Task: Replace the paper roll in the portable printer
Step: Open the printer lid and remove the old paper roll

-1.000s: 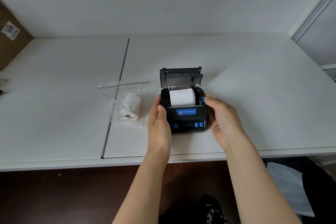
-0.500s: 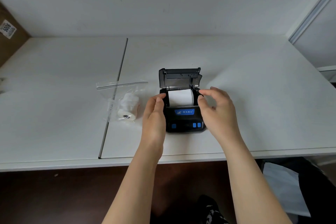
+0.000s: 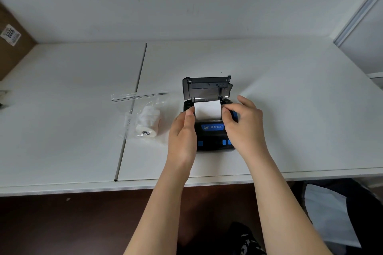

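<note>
A small black portable printer (image 3: 211, 134) with blue buttons sits on the white table, its lid (image 3: 207, 88) standing open at the back. A white paper roll (image 3: 207, 109) lies in the open bay. My left hand (image 3: 183, 132) rests against the printer's left side, thumb tip touching the roll's left end. My right hand (image 3: 243, 122) covers the printer's right side, thumb and forefinger at the roll's right end. A second white paper roll (image 3: 148, 123) lies inside a clear zip bag (image 3: 141, 97) just left of the printer.
The white table (image 3: 300, 120) has a dark seam (image 3: 132, 109) running front to back under the bag. A brown cardboard box with a label (image 3: 10, 34) stands at far left. The table's front edge (image 3: 83, 187) is close to me.
My right hand has moved from the printer's right side up onto the roll's right end. My left thumb has slid up to the roll's left end. The view shifted slightly.
</note>
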A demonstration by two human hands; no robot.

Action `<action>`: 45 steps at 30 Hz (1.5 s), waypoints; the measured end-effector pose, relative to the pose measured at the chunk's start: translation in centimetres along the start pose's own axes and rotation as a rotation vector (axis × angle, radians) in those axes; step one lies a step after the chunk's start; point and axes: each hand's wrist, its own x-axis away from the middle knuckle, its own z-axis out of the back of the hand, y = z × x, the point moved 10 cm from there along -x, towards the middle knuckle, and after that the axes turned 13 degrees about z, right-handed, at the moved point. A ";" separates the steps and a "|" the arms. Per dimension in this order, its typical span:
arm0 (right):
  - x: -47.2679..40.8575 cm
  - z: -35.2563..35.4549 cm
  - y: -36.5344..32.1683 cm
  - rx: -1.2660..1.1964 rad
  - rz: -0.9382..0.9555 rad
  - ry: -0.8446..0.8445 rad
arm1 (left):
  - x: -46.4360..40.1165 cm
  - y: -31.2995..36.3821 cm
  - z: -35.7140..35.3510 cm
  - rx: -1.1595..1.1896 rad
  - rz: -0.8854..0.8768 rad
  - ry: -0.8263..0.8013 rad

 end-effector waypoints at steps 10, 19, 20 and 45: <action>0.3 -0.7 1.2 -0.276 -0.165 -0.039 | -0.2 -0.4 -0.1 -0.029 0.005 -0.013; 0.9 1.8 1.0 -0.592 -0.286 0.142 | 1.5 2.4 2.0 0.049 -0.219 0.163; 1.1 2.2 0.8 -0.629 -0.296 0.155 | 1.9 2.8 2.2 0.066 -0.253 0.188; 17.0 24.2 12.7 -0.679 -0.635 0.472 | 15.3 -7.4 -21.1 -0.122 0.279 -0.537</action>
